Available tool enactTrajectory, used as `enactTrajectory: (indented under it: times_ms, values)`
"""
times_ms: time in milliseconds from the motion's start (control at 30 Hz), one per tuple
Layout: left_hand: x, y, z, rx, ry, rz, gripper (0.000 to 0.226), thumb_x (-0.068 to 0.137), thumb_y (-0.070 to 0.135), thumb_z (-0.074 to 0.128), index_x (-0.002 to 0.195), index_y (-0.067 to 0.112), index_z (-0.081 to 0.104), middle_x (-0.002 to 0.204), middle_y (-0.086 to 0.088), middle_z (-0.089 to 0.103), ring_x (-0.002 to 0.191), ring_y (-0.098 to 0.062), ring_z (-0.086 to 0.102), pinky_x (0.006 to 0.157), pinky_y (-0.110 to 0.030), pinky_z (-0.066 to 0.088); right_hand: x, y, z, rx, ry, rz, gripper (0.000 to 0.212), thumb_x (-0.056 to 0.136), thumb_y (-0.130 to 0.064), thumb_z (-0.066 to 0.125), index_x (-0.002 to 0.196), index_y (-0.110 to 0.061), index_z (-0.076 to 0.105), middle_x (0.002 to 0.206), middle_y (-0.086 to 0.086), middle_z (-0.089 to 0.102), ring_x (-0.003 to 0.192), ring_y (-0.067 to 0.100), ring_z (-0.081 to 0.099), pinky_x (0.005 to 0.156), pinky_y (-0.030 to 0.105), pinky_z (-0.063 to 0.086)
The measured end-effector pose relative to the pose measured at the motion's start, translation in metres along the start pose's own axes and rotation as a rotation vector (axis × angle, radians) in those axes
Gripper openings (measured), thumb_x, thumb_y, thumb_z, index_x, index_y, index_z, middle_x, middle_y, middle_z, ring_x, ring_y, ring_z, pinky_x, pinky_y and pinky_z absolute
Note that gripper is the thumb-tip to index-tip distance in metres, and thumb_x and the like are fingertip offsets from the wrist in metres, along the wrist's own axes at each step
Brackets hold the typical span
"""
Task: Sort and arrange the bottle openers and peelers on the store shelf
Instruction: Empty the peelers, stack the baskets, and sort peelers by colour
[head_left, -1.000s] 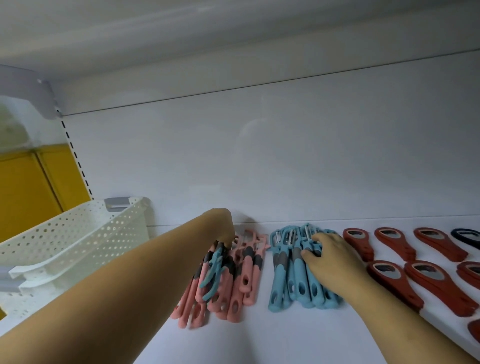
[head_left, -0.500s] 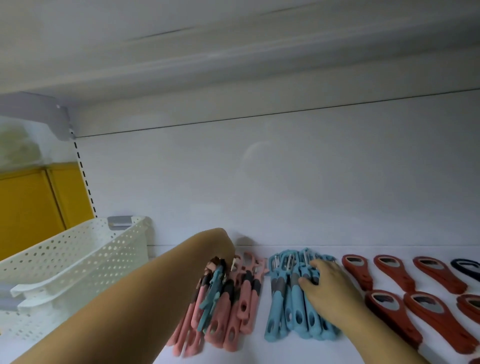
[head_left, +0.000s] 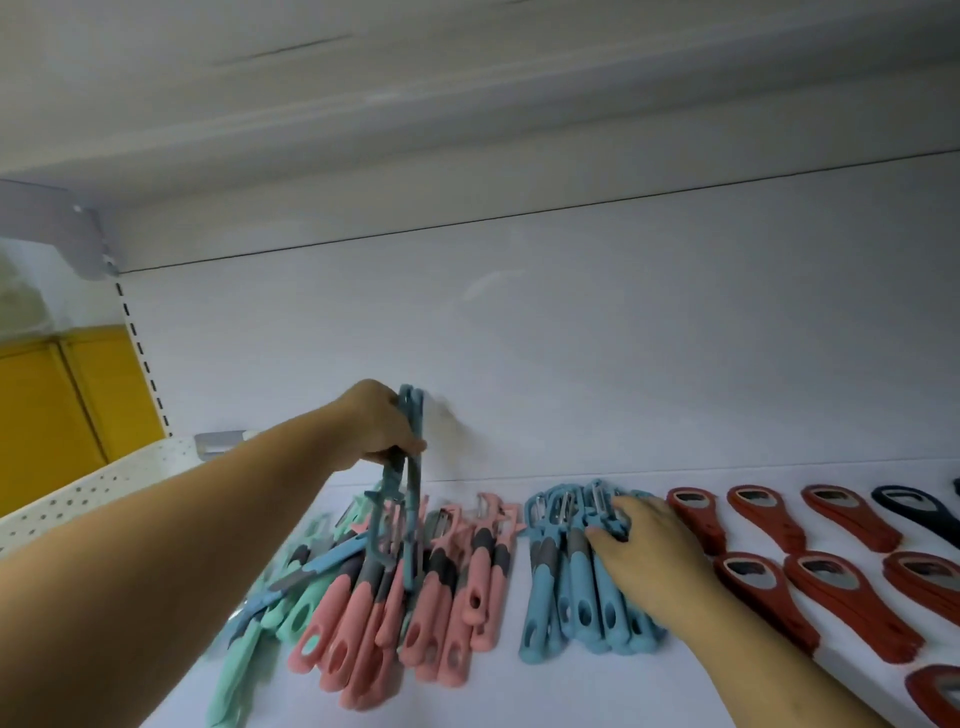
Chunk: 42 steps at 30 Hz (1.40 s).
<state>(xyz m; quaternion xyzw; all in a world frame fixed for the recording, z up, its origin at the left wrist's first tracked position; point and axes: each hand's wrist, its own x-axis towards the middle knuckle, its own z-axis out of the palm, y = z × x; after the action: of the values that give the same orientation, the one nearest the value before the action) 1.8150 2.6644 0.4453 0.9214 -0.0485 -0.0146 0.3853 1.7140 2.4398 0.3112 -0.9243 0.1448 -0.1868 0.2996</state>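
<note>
My left hand (head_left: 376, 426) is raised above the shelf and grips two blue peelers (head_left: 402, 499), which hang head-down over a pile of pink peelers (head_left: 415, 613). Mint green peelers (head_left: 270, 613) and a few more blue ones lie at the left of that pile. A neat stack of blue peelers (head_left: 566, 587) lies in the middle of the shelf, and my right hand (head_left: 649, 551) rests flat on its right side. Red bottle openers (head_left: 769, 587) are laid in rows to the right, with a dark blue opener (head_left: 914, 512) at the far right.
A white perforated basket (head_left: 104, 478) stands at the left end of the white shelf (head_left: 519, 696). The shelf's back panel rises close behind the tools, and an upper shelf hangs overhead. A yellow surface shows beyond the left upright.
My left hand has lifted away from the pink pile, pulling two blue peelers up with it. My right hand has stayed on the blue stack. The view has tilted upward.
</note>
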Motion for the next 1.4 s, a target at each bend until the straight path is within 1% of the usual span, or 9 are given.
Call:
enactTrajectory:
  times_ms: [133, 233, 433, 567, 700, 900, 1100, 1233, 1400]
  values:
    - [-0.039, 0.024, -0.005, 0.008, 0.155, 0.359, 0.027, 0.071, -0.002, 0.078, 0.088, 0.013, 0.062, 0.078, -0.004, 0.067, 0.071, -0.022, 0.064, 0.059, -0.029, 0.052, 0.004, -0.007, -0.024, 0.19, 0.231, -0.03, 0.03, 0.092, -0.036, 0.054, 0.105, -0.014, 0.069, 0.108, 0.003, 0.07, 0.097, 0.022, 0.062, 0.088, 0.033, 0.047]
    - [-0.072, 0.036, 0.013, -0.031, 0.164, 0.675, 0.03, 0.073, 0.002, 0.078, 0.094, 0.015, 0.062, 0.087, 0.0, 0.071, 0.08, -0.016, 0.069, 0.071, -0.035, 0.058, -0.006, -0.029, -0.036, 0.759, -0.165, 0.101, 0.04, 0.094, -0.044, 0.049, 0.085, -0.012, 0.072, 0.068, 0.007, 0.071, 0.047, 0.014, 0.05, 0.046, 0.026, 0.039]
    - [-0.091, 0.019, 0.09, 0.204, 0.074, 1.189, 0.021, 0.077, 0.016, 0.048, 0.093, 0.03, 0.048, 0.078, 0.0, 0.072, 0.066, -0.016, 0.067, 0.053, -0.026, 0.052, -0.018, -0.039, -0.041, 1.523, -0.643, 0.226, 0.036, 0.096, -0.034, 0.041, 0.092, -0.008, 0.066, 0.087, 0.012, 0.069, 0.074, 0.02, 0.068, 0.06, 0.029, 0.055]
    - [-0.079, -0.001, 0.127, 0.145, -0.052, 1.09, 0.043, 0.071, 0.016, 0.047, 0.11, 0.035, 0.043, 0.105, -0.005, 0.07, 0.097, -0.017, 0.067, 0.075, -0.033, 0.056, -0.009, -0.027, -0.041, 1.491, -0.546, 0.329, 0.025, 0.088, -0.02, 0.045, 0.094, -0.005, 0.065, 0.091, 0.014, 0.068, 0.084, 0.025, 0.066, 0.076, 0.035, 0.053]
    - [-0.084, 0.0, 0.142, -0.017, -0.048, 1.02, 0.039, 0.072, 0.017, 0.041, 0.108, 0.029, 0.049, 0.143, 0.021, 0.036, 0.134, 0.019, 0.016, 0.107, -0.011, 0.026, -0.002, -0.017, -0.037, 1.406, -0.379, 0.402, 0.027, 0.094, -0.017, 0.047, 0.106, -0.002, 0.066, 0.103, 0.018, 0.07, 0.091, 0.03, 0.068, 0.077, 0.038, 0.053]
    - [-0.085, -0.018, 0.143, -0.042, -0.07, 0.574, 0.038, 0.086, 0.001, 0.045, 0.107, 0.033, 0.051, 0.086, 0.017, 0.052, 0.067, 0.024, 0.044, 0.061, -0.001, 0.036, 0.006, -0.007, -0.038, 0.897, -0.105, 0.315, 0.016, 0.094, -0.011, 0.053, 0.084, -0.004, 0.063, 0.072, 0.016, 0.072, 0.061, 0.022, 0.066, 0.065, 0.035, 0.054]
    - [-0.09, -0.018, 0.147, -0.493, -0.334, 0.283, 0.045, 0.089, -0.009, 0.038, 0.102, 0.033, 0.048, 0.09, 0.007, 0.057, 0.057, 0.012, 0.054, 0.051, -0.011, 0.045, 0.002, -0.01, -0.026, 0.664, -0.126, 0.229, 0.018, 0.094, -0.023, 0.057, 0.089, -0.012, 0.07, 0.079, 0.009, 0.074, 0.069, 0.02, 0.071, 0.067, 0.036, 0.059]
    - [-0.087, -0.023, 0.151, -0.667, -0.381, 0.209, 0.048, 0.093, -0.003, 0.04, 0.124, 0.033, 0.046, 0.103, 0.014, 0.058, 0.09, 0.004, 0.057, 0.066, -0.004, 0.045, 0.002, -0.015, -0.016, 0.784, -0.048, 0.218, 0.015, 0.092, -0.016, 0.06, 0.097, -0.029, 0.067, 0.082, 0.008, 0.069, 0.064, 0.015, 0.067, 0.061, 0.029, 0.057]
    - [-0.091, -0.023, 0.151, -0.481, -0.298, 0.328, 0.042, 0.092, 0.018, 0.054, 0.122, 0.042, 0.037, 0.111, 0.034, 0.024, 0.097, 0.027, 0.029, 0.086, 0.011, 0.015, 0.001, -0.013, -0.013, 0.644, 0.096, 0.133, 0.021, 0.085, -0.018, 0.068, 0.073, -0.035, 0.068, 0.076, -0.01, 0.073, 0.077, 0.008, 0.07, 0.073, 0.026, 0.056]
